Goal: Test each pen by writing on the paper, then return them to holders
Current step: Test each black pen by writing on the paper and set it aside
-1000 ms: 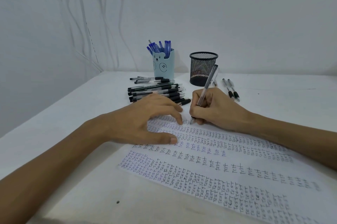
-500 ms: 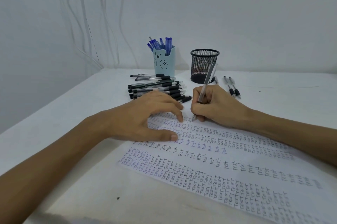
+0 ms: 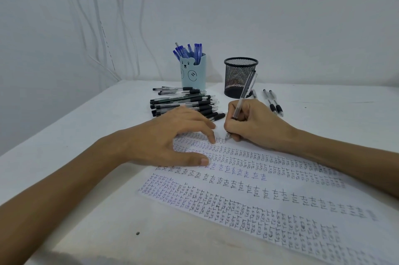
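Fingers (image 3: pixel 230 127) of the right hand (image 3: pixel 259 126) are clamped round a clear pen (image 3: pixel 245 94), pinching it low on the barrel. Its tip touches the paper (image 3: pixel 280 191) near the sheet's far edge. Its top leans toward one o'clock, crossing in front of the black mesh holder (image 3: pixel 240 74).

The left hand (image 3: pixel 170 135) lies just beside the right one, at its nine o'clock. Its fingers (image 3: pixel 210 133) are apart and lightly arched, holding nothing, with the forefinger tip and the thumb pressed on the paper. The two hands are near but not touching.

The paper lies flat on the white desk (image 3: pixel 86 131), slanting from ten o'clock toward four o'clock. It is covered with rows of the word "test" in black ink and some blue.

At twelve o'clock from the left hand, a pile of black pens (image 3: pixel 183 104) lies sideways on the desk, partly hidden by the knuckles. Behind the pile stands a pale blue cup (image 3: pixel 193 74) with a bear face, filled with blue pens (image 3: pixel 191 51) standing upright.

The black mesh holder stands at three o'clock from the cup, apart from it; what is inside cannot be made out. At three o'clock from the holder, two more pens (image 3: pixel 274 103) lie side by side on the desk.

White cables (image 3: pixel 97 27) hang down the wall at ten o'clock.
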`<state>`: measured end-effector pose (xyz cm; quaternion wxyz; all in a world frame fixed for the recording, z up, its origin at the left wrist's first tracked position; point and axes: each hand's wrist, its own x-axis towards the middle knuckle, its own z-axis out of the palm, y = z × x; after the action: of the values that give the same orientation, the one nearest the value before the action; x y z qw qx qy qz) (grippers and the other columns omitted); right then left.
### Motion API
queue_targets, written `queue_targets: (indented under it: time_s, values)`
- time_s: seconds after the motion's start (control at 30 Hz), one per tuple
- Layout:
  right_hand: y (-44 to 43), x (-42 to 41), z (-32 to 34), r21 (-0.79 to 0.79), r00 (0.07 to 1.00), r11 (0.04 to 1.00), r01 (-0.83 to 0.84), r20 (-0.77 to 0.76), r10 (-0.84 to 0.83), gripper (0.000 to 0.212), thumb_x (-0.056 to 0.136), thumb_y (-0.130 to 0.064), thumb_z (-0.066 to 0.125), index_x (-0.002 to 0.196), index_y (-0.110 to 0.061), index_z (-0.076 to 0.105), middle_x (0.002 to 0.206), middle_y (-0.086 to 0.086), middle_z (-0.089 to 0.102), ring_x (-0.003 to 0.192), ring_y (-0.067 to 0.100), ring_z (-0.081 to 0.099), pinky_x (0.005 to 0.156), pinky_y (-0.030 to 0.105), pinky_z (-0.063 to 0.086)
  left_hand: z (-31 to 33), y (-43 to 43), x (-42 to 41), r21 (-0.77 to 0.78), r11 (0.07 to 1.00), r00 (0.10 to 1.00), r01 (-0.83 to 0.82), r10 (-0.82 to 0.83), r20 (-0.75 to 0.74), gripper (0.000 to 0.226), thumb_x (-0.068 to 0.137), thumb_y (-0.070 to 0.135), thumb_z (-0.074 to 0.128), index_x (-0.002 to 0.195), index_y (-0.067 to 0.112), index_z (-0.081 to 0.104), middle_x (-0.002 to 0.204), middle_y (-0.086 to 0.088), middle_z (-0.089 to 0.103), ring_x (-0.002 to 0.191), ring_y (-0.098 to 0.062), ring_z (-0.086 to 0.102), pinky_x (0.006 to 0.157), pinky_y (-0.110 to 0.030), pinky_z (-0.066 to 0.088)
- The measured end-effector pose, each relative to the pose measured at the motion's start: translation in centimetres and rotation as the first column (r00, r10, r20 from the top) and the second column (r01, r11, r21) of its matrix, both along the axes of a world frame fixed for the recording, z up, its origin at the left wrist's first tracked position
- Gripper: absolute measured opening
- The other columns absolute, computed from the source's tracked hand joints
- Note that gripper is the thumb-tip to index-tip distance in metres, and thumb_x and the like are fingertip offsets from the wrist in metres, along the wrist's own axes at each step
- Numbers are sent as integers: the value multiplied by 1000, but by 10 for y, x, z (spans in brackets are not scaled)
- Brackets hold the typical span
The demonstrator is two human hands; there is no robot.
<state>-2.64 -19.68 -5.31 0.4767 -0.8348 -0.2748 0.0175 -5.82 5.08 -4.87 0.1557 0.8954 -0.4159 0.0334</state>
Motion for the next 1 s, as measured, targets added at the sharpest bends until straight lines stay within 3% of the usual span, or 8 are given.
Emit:
queue_targets:
  time_s: [0.27, 0.6, 0.73, 0.8, 0.87, 0.93, 1.0]
  values:
    - [0, 2, -1, -3, 1000, 1000, 5, 24, -5, 15, 86, -6, 67, 73, -8, 59, 58, 9, 66, 53, 13, 56, 57, 20, 46, 0, 0, 1, -5, 1000, 1000, 4, -4, 1, 37, 94, 57, 68, 127, 40, 63, 146, 20, 51, 141, -7, 43, 116, -41, 35]
    - [-1, 3, -3, 17, 999, 1000, 22, 32, -23, 13, 86, -7, 68, 79, -1, 59, 61, 11, 68, 55, 13, 58, 62, 26, 50, -1, 0, 1, -14, 1000, 1000, 8, -7, 10, 36, 94, 55, 69, 126, 39, 64, 147, 20, 51, 141, -7, 42, 118, -39, 33]
    - [1, 1, -2, -20, 997, 999, 41, 63, -40, 16, 86, -9, 66, 74, -9, 55, 57, 6, 66, 51, 11, 56, 57, 20, 47, -2, 0, 2, -14, 1000, 1000, 9, -9, 15, 36, 94, 54, 70, 126, 40, 64, 147, 20, 51, 141, -8, 43, 118, -40, 33]
    - [1, 3, -1, 58, 997, 996, 73, -2, -73, 18, 91, -9, 62, 76, -8, 53, 57, 9, 63, 46, 14, 49, 46, 20, 41, -2, 1, 2, -14, 1000, 1000, -3, 3, 2, 37, 94, 56, 69, 127, 41, 63, 148, 22, 49, 143, -5, 41, 119, -38, 32]
    - [0, 8, -1, 229, 979, 965, 126, -185, -84, 22, 96, -11, 57, 75, -10, 54, 59, 11, 59, 46, 18, 40, 40, 22, 31, -3, 2, 3, -19, 1000, 1000, -16, 16, -5, 37, 94, 59, 65, 127, 42, 62, 149, 25, 47, 144, -2, 38, 120, -36, 32]
    - [0, 13, 0, 348, 938, 917, 194, -339, -70, 32, 101, -21, 54, 71, -11, 59, 65, 12, 60, 50, 18, 43, 44, 21, 33, -5, 2, 4, -52, 998, 999, -38, 39, 16, 35, 97, 59, 61, 127, 40, 61, 148, 25, 48, 143, -1, 39, 118, -34, 35]
    - [-2, 17, 0, 384, 929, 905, 183, -369, -31, 38, 103, -30, 55, 70, -14, 65, 75, 13, 63, 55, 16, 49, 51, 24, 35, -8, 3, 7, -104, 992, 992, -71, 81, 99, 28, 100, 50, 62, 124, 36, 61, 141, 21, 53, 137, -3, 46, 112, -33, 41]
